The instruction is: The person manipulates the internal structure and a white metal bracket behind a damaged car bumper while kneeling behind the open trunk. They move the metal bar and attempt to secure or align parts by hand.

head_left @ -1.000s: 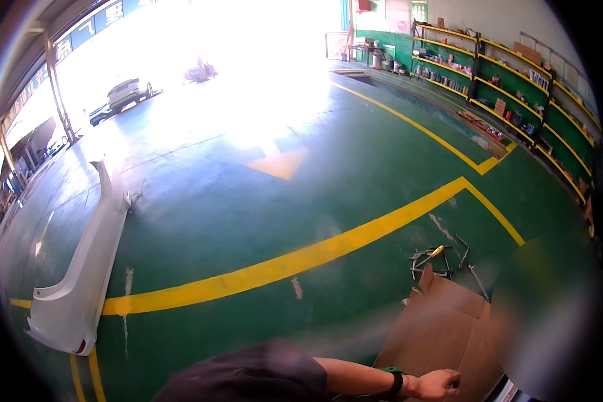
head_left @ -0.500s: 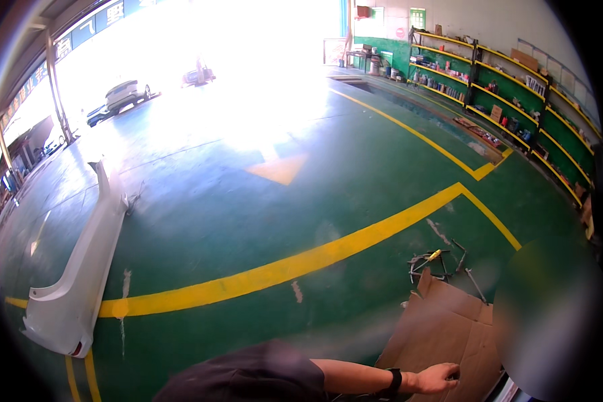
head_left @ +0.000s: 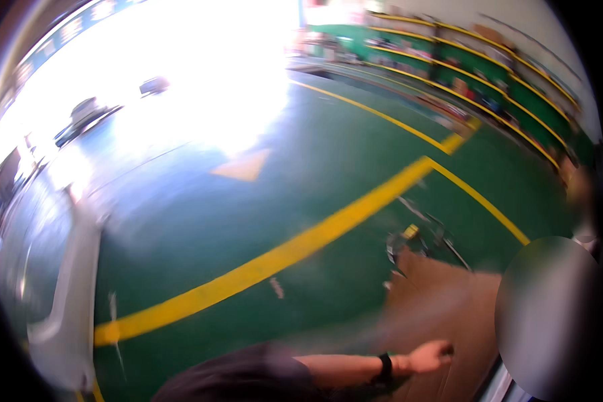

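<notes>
My left hand [head_left: 430,357], blurred, reaches from the bottom over a brown cardboard sheet [head_left: 465,321], below a dark sleeve [head_left: 234,375] and a black wristband; its fingers are curled, and whatever they hold, if anything, is hidden. I cannot tell whether it touches the cardboard. Beyond the sheet's upper edge lie several metal tools [head_left: 457,253], one yellow-handled [head_left: 411,232]. A long white panel [head_left: 70,281] lies on the floor at left. My right hand is not in view.
The green floor [head_left: 315,295] has yellow painted lines. Shelves [head_left: 476,74] stocked with goods line the right wall, a recessed channel before them. Cars [head_left: 85,115] stand in glare near the wide opening. A blurred pale round shape [head_left: 543,315] fills the lower right.
The view has shifted and blurred, with the shelves and lines moving up and left. My forearm and curled hand stay low over the cardboard, the hand slightly higher in frame.
</notes>
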{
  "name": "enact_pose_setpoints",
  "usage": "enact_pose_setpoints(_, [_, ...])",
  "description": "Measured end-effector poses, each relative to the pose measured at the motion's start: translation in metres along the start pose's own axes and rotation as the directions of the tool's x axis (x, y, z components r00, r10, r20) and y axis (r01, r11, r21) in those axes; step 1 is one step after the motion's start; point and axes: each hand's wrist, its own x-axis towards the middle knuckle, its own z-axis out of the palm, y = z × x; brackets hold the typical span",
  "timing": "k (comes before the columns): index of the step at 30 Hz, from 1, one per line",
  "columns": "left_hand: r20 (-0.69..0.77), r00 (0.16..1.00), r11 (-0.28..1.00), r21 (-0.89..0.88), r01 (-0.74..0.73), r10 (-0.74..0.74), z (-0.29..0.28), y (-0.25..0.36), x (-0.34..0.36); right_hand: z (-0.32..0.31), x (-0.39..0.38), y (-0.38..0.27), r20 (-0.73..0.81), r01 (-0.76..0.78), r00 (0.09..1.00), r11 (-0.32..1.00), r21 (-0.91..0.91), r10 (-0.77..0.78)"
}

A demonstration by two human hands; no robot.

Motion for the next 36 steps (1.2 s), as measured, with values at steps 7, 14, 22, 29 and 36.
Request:
enact_pose_setpoints(7, [0.078,0.980,0.983,-0.014,0.185,-0.184,-0.058,-0.002,0.027,-0.044,-0.016,-0.005,-0.043,-0.300,0.946,0.818,-0.490,0.321])
enact_pose_setpoints(14, [0.231,0.964,0.990,-0.027,0.141,-0.131,0.011,-0.005,0.102,-0.070,-0.011,-0.001,-0.077,-0.318,0.943,0.812,-0.490,0.322])
enact_pose_setpoints(22, [0.295,0.951,0.951,-0.255,0.173,-0.094,0.085,0.017,0.227,-0.062,-0.011,-0.006,-0.059,-0.306,0.942,0.775,-0.552,0.330])
enact_pose_setpoints(29, [0.318,0.948,0.958,-0.259,0.122,-0.035,0.116,0.045,0.301,-0.061,-0.010,0.001,-0.027,-0.291,0.939,0.753,-0.591,0.342])
enact_pose_setpoints(36, [0.333,0.943,0.989,0.130,-0.074,0.026,0.130,0.013,0.380,-0.061,-0.005,0.000,0.033,-0.313,0.914,0.756,-0.575,0.404])
